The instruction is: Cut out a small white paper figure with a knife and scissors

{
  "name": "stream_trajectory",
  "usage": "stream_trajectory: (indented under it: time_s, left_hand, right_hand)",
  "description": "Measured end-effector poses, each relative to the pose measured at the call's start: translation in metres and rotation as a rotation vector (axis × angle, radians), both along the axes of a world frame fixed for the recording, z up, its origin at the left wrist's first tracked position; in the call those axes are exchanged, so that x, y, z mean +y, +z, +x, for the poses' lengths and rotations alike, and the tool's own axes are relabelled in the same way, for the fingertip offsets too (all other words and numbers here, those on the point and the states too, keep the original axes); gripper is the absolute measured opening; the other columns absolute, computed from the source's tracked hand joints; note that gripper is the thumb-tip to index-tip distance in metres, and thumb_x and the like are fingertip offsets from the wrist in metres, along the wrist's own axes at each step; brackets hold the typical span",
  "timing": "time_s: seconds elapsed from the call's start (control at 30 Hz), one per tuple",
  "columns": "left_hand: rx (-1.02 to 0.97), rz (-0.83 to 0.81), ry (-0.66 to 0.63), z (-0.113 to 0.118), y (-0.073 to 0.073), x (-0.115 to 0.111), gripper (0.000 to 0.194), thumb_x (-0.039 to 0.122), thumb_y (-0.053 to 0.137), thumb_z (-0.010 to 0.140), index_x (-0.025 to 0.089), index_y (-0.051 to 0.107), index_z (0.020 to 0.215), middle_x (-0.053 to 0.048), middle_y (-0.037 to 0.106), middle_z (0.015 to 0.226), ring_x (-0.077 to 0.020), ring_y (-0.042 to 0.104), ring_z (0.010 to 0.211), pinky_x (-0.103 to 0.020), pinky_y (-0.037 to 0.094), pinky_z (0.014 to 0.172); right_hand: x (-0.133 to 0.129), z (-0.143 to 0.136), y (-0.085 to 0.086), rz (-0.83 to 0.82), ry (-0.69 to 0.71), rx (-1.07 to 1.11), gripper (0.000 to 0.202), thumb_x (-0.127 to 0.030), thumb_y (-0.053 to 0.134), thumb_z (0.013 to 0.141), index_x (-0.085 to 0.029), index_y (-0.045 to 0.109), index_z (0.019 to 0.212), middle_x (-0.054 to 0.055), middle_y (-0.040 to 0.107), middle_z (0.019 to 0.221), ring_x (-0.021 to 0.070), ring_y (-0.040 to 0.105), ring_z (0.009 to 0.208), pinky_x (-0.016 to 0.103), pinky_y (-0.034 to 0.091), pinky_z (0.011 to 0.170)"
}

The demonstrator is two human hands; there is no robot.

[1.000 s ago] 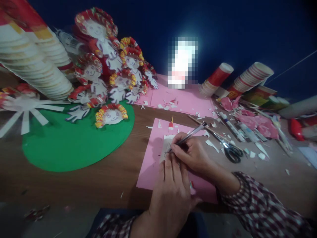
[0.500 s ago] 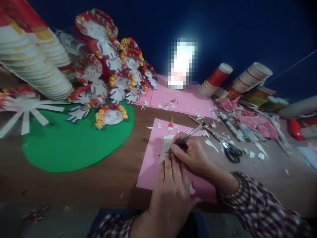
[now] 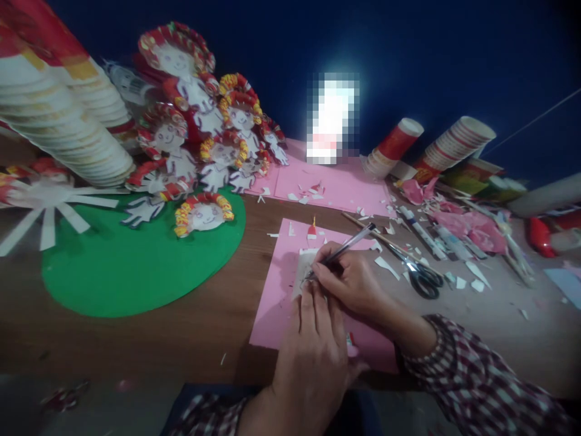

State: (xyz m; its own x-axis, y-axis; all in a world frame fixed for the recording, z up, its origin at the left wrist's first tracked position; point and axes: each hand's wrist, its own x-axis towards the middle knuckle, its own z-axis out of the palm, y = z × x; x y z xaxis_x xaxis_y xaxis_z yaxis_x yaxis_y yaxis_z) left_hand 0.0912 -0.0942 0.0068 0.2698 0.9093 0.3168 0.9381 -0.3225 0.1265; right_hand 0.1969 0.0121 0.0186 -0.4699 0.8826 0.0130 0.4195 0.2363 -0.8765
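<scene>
My right hand (image 3: 347,275) grips a pen (image 3: 348,242) with a clear barrel and dark cap end. Its tip meets a small white piece of paper (image 3: 303,266) that bears some faint drawn lines. Flat and with fingers stretched forward, my left hand (image 3: 311,348) presses on the lower part of that paper, hiding some of it. Under both lies a pink sheet (image 3: 269,315) near the table's front edge. A small red and white scrap (image 3: 312,230) rests on the pink sheet above the paper.
Scissors (image 3: 424,278) and several markers (image 3: 420,230) lie to the right among paper scraps. On the left are a green card (image 3: 136,278), paper dolls (image 3: 209,215) with red and yellow curled hair, and stacked paper cups (image 3: 68,115). More cups (image 3: 460,145) stand at the back right.
Both hands keep almost the same place, with the pen still at the paper. The whole view has shifted very slightly.
</scene>
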Motion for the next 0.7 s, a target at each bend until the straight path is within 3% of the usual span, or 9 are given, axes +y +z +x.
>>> stream_trajectory:
  time_s: [0.3, 0.5, 0.7]
  left_hand:
    - [0.006, -0.011, 0.002, -0.0002, -0.0021, -0.0017, 0.094, 0.076, 0.063, 0.064, 0.003, 0.061, 0.123, -0.027, 0.059, 0.128, -0.0368, 0.058, 0.117, -0.046, 0.047, 0.097]
    - [0.007, 0.010, -0.014, -0.0011, -0.0038, -0.0026, 0.093, 0.075, 0.061, 0.068, 0.002, 0.059, 0.125, -0.028, 0.058, 0.129, -0.0375, 0.055, 0.120, -0.046, 0.046, 0.098]
    - [-0.015, 0.016, -0.014, -0.0002, -0.0056, -0.0023, 0.093, 0.075, 0.061, 0.067, 0.001, 0.061, 0.122, -0.029, 0.058, 0.127, -0.0379, 0.055, 0.119, -0.047, 0.045, 0.097]
  right_hand:
    - [0.0010, 0.0008, -0.0019, 0.025, -0.023, 0.009, 0.007, -0.018, 0.053, 0.088, -0.018, 0.056, 0.081, -0.003, 0.056, 0.067, 0.0105, 0.051, 0.059, 0.021, 0.041, 0.055]
    - [0.0008, 0.0013, -0.0059, 0.034, -0.167, 0.057, 0.010, -0.025, 0.053, 0.091, -0.019, 0.053, 0.083, -0.005, 0.050, 0.062, 0.0097, 0.047, 0.052, 0.019, 0.037, 0.048]
    - [0.0002, -0.0010, -0.0017, 0.101, -0.118, -0.014, 0.008, -0.023, 0.052, 0.090, -0.019, 0.054, 0.083, -0.003, 0.055, 0.065, 0.0108, 0.051, 0.056, 0.021, 0.040, 0.053]
